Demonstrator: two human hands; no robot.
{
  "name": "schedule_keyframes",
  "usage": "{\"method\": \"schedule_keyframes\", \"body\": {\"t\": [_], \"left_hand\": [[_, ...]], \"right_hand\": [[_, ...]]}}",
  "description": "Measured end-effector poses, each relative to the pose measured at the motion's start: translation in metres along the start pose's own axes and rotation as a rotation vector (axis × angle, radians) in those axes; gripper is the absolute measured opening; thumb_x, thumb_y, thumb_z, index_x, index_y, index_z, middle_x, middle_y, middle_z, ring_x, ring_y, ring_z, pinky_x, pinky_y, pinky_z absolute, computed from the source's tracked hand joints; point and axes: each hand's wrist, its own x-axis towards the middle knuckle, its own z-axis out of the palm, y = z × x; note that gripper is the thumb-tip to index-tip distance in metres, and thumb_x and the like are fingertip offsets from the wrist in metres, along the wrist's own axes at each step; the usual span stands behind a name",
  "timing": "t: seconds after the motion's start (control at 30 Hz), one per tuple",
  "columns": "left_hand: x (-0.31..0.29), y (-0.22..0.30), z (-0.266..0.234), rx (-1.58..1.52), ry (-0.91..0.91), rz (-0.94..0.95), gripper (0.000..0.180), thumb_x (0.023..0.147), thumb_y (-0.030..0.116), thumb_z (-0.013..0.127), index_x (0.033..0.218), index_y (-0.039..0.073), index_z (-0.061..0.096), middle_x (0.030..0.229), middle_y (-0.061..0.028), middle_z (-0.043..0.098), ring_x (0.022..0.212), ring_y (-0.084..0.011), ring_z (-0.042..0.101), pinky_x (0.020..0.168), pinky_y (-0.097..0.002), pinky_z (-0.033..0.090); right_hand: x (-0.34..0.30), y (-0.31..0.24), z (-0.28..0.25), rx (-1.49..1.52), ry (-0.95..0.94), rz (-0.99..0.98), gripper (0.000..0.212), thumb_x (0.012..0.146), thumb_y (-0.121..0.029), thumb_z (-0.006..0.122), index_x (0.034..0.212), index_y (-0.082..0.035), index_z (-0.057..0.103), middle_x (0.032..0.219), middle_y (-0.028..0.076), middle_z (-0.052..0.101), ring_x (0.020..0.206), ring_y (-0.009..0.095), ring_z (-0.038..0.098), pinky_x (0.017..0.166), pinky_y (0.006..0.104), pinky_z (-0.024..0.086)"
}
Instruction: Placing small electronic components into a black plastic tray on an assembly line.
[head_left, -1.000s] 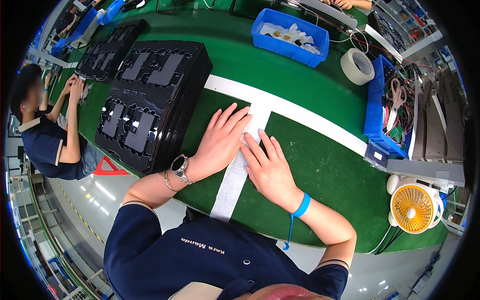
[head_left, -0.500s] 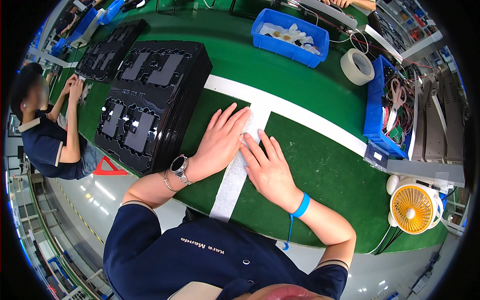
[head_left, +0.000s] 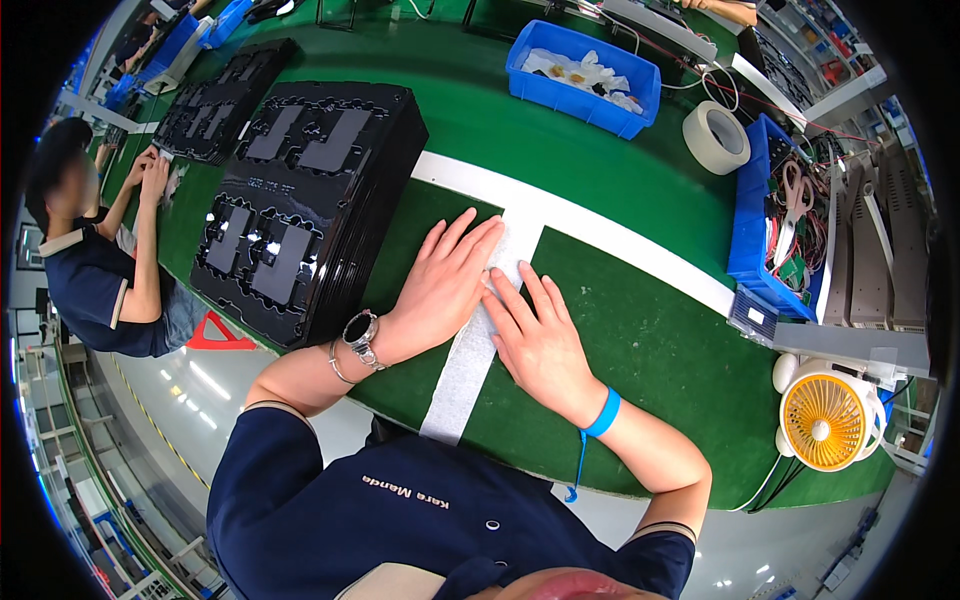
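On the green work mat (head_left: pixel 640 360), my left hand (head_left: pixel 440 280) lies flat with fingers stretched toward the far side, its fingertips at a strip of white tape (head_left: pixel 462 375). My right hand (head_left: pixel 540 340) rests just to the right, fingers spread, its thumb and index side over the same strip. The two hands nearly meet at the strip's middle and cover part of it. Neither hand visibly grips anything. Something small may lie under the fingers; I cannot make it out. A watch and a bangle are on my left wrist, a blue wrist strap (head_left: pixel 603 411) on my right.
Stacked black trays (head_left: pixel 300 190) stand at left, with another stack (head_left: pixel 215 105) beyond. A co-worker (head_left: pixel 100 270) works there. At right are a blue bin (head_left: pixel 580 105) of white scraps, a tape roll (head_left: pixel 716 138), a blue bin (head_left: pixel 750 220) with scissors and wires, and a fan (head_left: pixel 822 420).
Both hands keep the same place and pose. The view has shifted very slightly.
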Motion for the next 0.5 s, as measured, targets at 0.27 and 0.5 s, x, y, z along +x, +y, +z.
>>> {"method": "schedule_keyframes", "body": {"t": [0.27,0.5], "left_hand": [[0.0005,0.0006,0.0,0.004,0.003,-0.001,0.066,0.095,0.009,0.06,0.155,-0.001,0.038,0.158,-0.016,0.043,0.152,-0.0381,0.031,0.124,-0.0545,0.024],[0.0002,0.0001,0.0016,0.029,0.032,0.02,0.061,0.093,0.01,0.064,0.15,-0.001,0.045,0.157,-0.0153,0.045,0.15,-0.0374,0.033,0.123,-0.0543,0.025]], "right_hand": [[0.0,-0.001,-0.001,0.019,-0.014,0.017,0.061,0.086,-0.013,0.075,0.143,-0.003,0.056,0.156,0.016,0.046,0.145,0.045,0.039,0.119,0.059,0.036],[-0.0003,0.0,-0.0007,-0.013,0.006,-0.01,0.061,0.084,-0.015,0.073,0.142,0.0,0.057,0.154,0.018,0.048,0.144,0.046,0.041,0.119,0.058,0.035]]}}
